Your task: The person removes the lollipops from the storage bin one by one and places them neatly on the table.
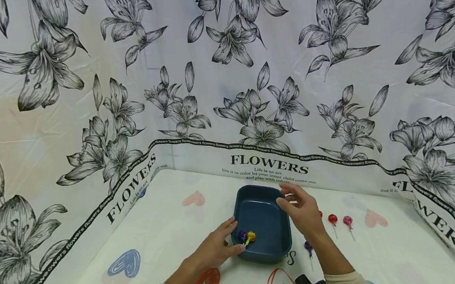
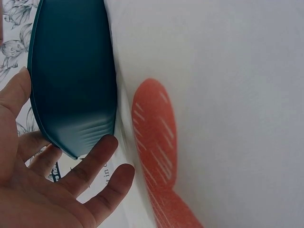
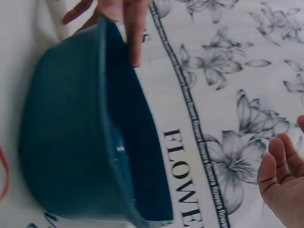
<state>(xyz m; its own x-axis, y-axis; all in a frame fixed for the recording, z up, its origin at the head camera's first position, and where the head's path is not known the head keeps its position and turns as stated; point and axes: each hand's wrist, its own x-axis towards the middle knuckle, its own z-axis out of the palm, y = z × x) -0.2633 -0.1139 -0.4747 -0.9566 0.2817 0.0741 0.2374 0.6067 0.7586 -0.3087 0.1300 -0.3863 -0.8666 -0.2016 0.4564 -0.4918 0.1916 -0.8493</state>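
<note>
A dark blue rectangular plastic basin (image 1: 262, 218) stands on the white cloth. Inside, at its near left corner, lie a purple lollipop (image 1: 242, 236) and a yellow lollipop (image 1: 251, 236). My left hand (image 1: 217, 247) rests against the basin's left near corner. Its thumb touches the rim and its other fingers spread along the side, as the left wrist view shows. Over the right far rim in the head view is my right hand (image 1: 301, 208), with loosely bent fingers and nothing visible between them. The right wrist view shows that hand (image 3: 287, 180) apart from the basin.
Right of the basin lie a red lollipop (image 1: 332, 218), a pink lollipop (image 1: 348, 220) and a purple lollipop (image 1: 308, 246). Another red one is mostly hidden behind my right hand. Flower-printed curtain (image 1: 180, 38) encloses the heart-patterned cloth (image 1: 157, 226) at the back and sides.
</note>
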